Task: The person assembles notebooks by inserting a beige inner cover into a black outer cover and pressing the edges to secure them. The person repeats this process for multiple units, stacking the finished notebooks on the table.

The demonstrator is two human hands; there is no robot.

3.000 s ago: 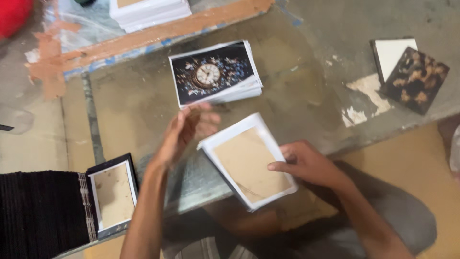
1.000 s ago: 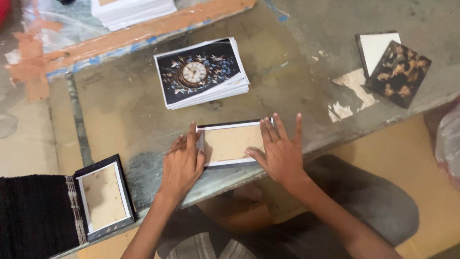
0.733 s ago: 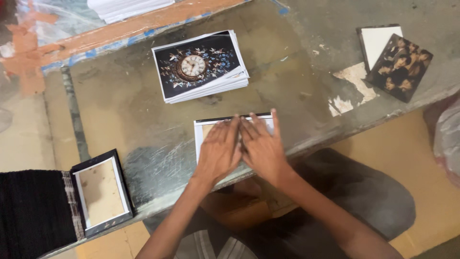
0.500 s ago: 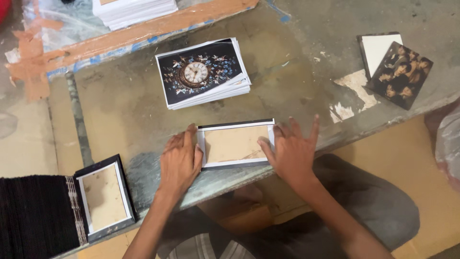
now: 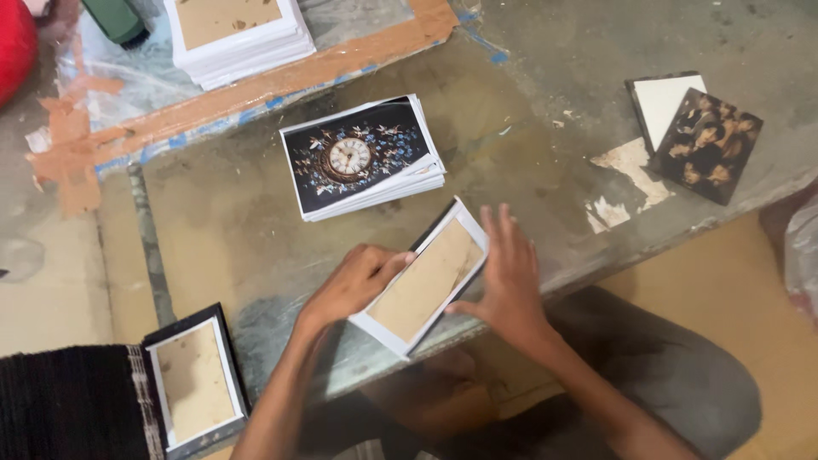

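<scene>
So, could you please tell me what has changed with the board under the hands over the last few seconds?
The brown-faced board, pressed flat and square to the table edge a moment ago, is now turned diagonally and lifted. The left hand grips its left side and the right hand steadies its right edge. The clock-print stack and the framed board have not moved.

Top stack of boards and red object cut by the frame edge.
</scene>
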